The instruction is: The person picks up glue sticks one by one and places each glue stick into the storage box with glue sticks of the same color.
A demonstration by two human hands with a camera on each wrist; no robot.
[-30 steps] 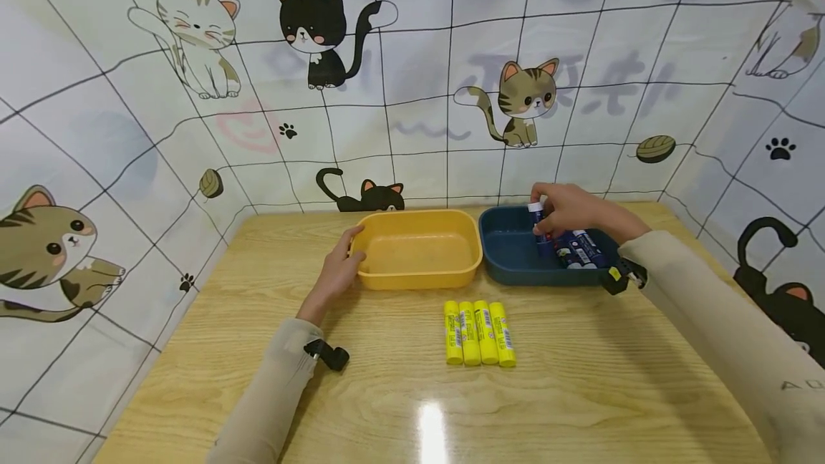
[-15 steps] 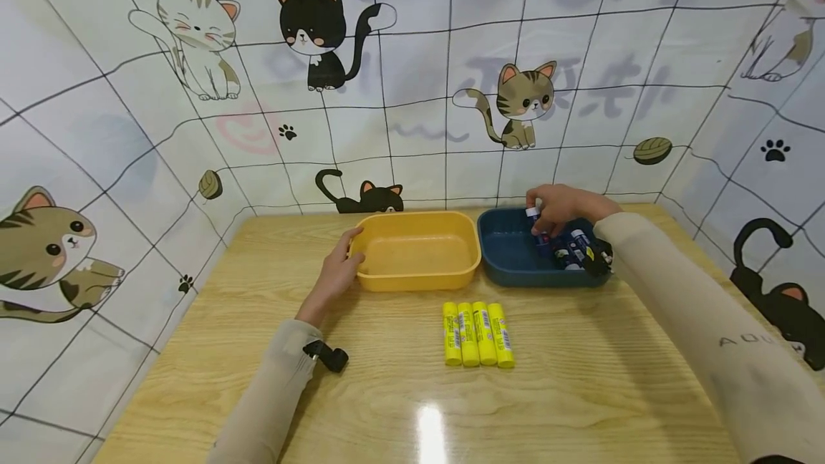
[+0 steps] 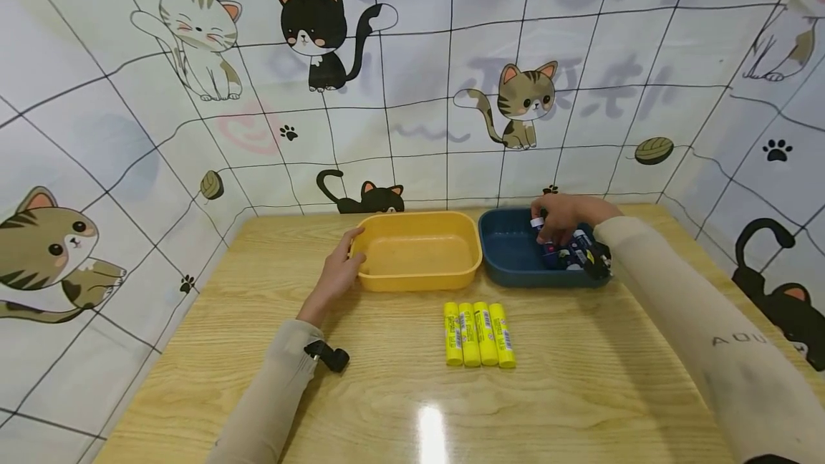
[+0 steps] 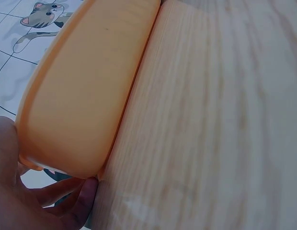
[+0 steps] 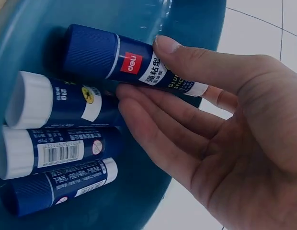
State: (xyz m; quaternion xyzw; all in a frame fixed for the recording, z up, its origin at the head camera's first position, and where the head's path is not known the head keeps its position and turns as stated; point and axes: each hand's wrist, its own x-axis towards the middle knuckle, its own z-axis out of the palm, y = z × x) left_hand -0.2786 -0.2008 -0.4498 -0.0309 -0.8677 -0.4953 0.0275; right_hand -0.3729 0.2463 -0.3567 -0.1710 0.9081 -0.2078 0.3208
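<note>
My left hand (image 3: 338,267) grips the left end of a yellow plastic bin (image 3: 419,282); in the left wrist view its fingers curl at the bin's end wall. To the right, my right hand (image 3: 567,217) reaches down into a dark blue bin (image 3: 515,276). Between thumb and fingers it pinches a dark blue glue stick (image 5: 134,62) with a red label patch, tilted over the bin's floor. Beside that one, several more blue glue sticks (image 5: 67,148) with white ends lie in a row, seen in the right wrist view.
Several yellow glue sticks (image 3: 486,335) lie side by side on the wooden table (image 3: 374,392), in front of the two bins. The bins stand close together near the back wall (image 3: 419,56), which carries cat drawings.
My right hand has lowered the blue glue stick farther into the blue bin and moved slightly right, towards the others. The left hand keeps its place on the yellow bin.
</note>
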